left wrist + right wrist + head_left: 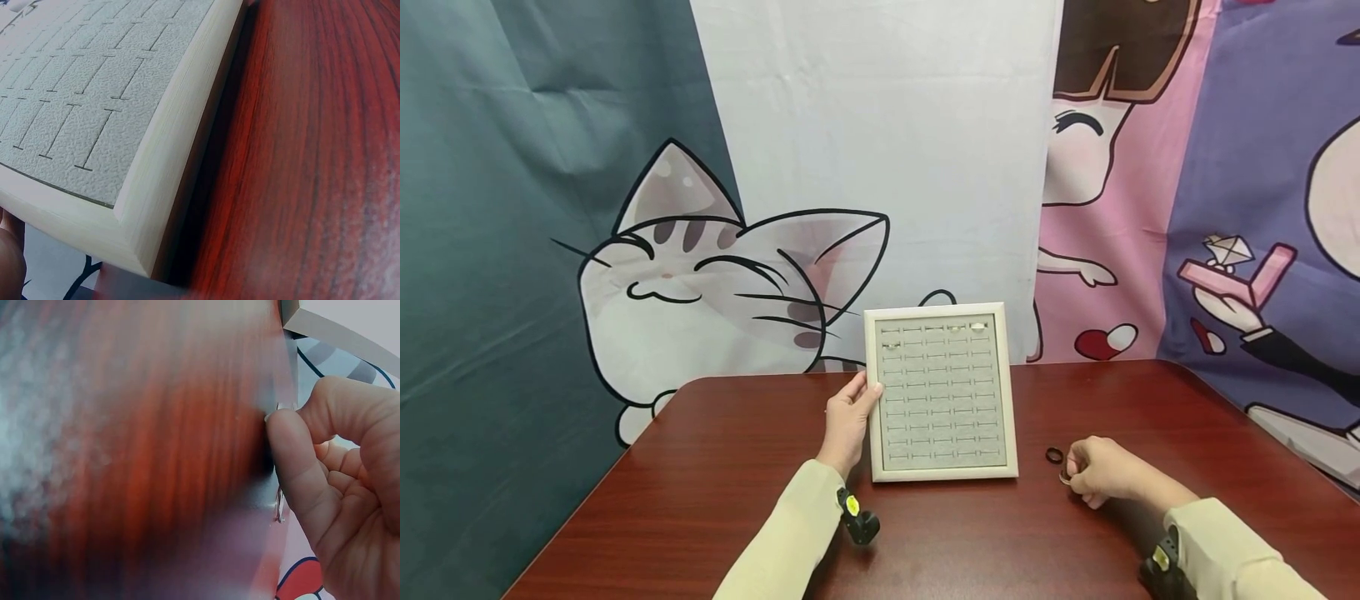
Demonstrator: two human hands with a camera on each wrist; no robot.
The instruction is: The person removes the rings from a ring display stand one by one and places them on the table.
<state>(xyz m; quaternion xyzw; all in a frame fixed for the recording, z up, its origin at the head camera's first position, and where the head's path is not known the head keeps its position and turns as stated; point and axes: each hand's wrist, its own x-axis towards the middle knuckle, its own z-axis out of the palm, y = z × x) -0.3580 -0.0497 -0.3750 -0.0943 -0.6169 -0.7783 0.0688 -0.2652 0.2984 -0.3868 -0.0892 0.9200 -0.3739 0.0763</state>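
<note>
A ring display board with a pale frame and grey slotted padding stands tilted on the table. My left hand grips its left edge, thumb on the front. In the left wrist view the frame's corner and rows of slots fill the left side. A few rings, one of them a silvery ring, sit in the top rows. To the right, my right hand is low over the table, thumb and fingers pinched at a small ring, mostly hidden by the fingertips. Beside it lies a dark ring.
The table is glossy reddish-brown wood with rounded far corners. Behind it hangs a cartoon-printed cloth. Both sleeves carry black wrist cameras. A thin silvery ring shows below the thumb in the right wrist view.
</note>
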